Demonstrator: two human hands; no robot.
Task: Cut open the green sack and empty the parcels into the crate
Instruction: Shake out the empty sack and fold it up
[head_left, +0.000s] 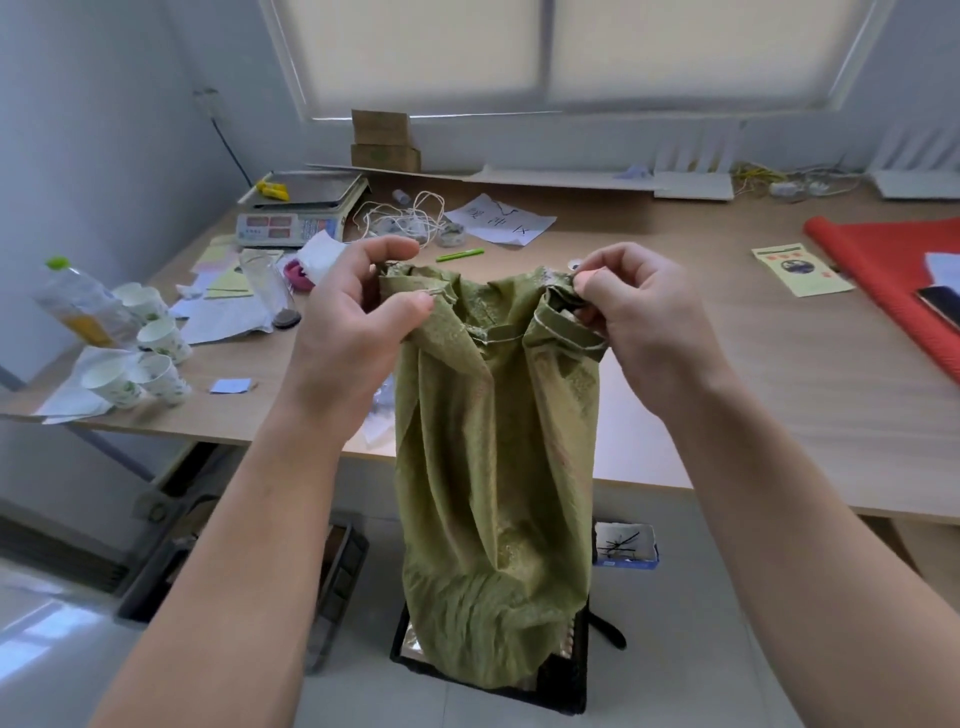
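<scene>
The green sack (493, 467) hangs in front of me, its bulging lower end resting in a black crate (574, 670) on the floor. My left hand (353, 322) pinches the sack's upper left corner. My right hand (639, 317) grips the folded upper right corner, where a white stitched string runs along the hem. The sack's top edge sags between both hands. Something shiny shows inside the crate at its left edge, beside the sack. The parcels inside the sack are hidden.
A wooden table (727, 395) stands behind the sack, with a weighing scale (298, 210), white string (410, 218), a green pen (460, 254), paper cups (150, 358), a bottle (78, 306) and red cloth (893, 275). Another dark crate (337, 577) and a small blue box (626, 545) lie on the floor.
</scene>
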